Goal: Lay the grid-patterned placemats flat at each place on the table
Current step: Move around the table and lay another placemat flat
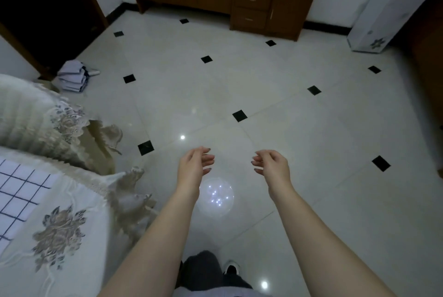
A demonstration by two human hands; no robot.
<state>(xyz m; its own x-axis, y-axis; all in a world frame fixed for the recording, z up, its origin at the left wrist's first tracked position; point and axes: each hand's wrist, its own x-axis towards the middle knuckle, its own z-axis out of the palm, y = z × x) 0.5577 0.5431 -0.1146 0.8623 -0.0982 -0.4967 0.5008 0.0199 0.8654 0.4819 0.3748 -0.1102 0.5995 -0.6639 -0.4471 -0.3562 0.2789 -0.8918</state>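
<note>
A white placemat with a dark grid pattern (20, 191) lies flat on the table (72, 248) at the lower left edge of the view; only part of it shows. The table wears a pale cloth with embroidered flowers and a lace hem. My left hand (195, 165) and my right hand (272, 163) hang in front of me over the floor, to the right of the table. Both have loosely curled fingers and hold nothing. Neither hand touches the table or the placemat.
A covered chair (36, 119) stands beside the table at the left. A folded pile of cloth (74, 76) lies on the tiled floor by a dark doorway. A wooden cabinet (271, 6) stands against the far wall, a white patterned unit (388, 9) at the right.
</note>
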